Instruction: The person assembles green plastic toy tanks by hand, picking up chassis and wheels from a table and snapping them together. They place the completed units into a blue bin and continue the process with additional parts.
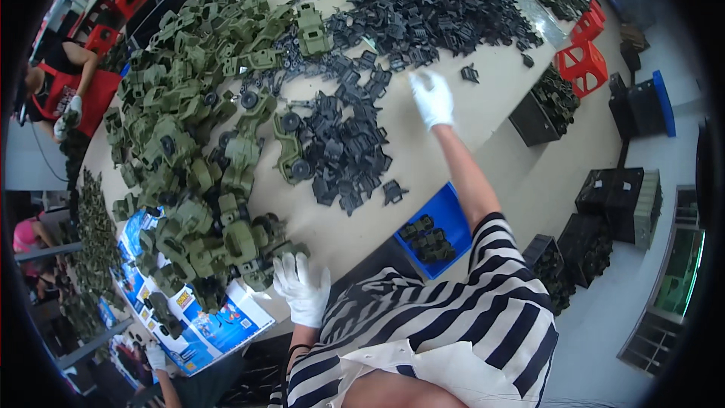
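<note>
My left hand (302, 291), in a white glove, is at the table's near edge with its fingers stretched out and apart. Its fingertips meet the edge of a green toy vehicle body (242, 242), and I cannot tell whether they touch it. My right hand (433, 98), gloved in white too, reaches far over the table. Its fingers are parted with nothing visible between them. Just beyond and left of it spreads a big heap of small dark plastic parts (430, 11). A smaller pile of similar dark parts (343, 136) lies between my hands, beside a green vehicle with black wheels (289, 147).
Many green vehicle bodies (177, 91) cover the table's left side, some on a blue-and-white printed sheet (242, 325). A blue bin (445, 204) holding green pieces stands by my right arm. Red stools (581, 68) and dark crates (532, 125) stand right. Co-workers sit left.
</note>
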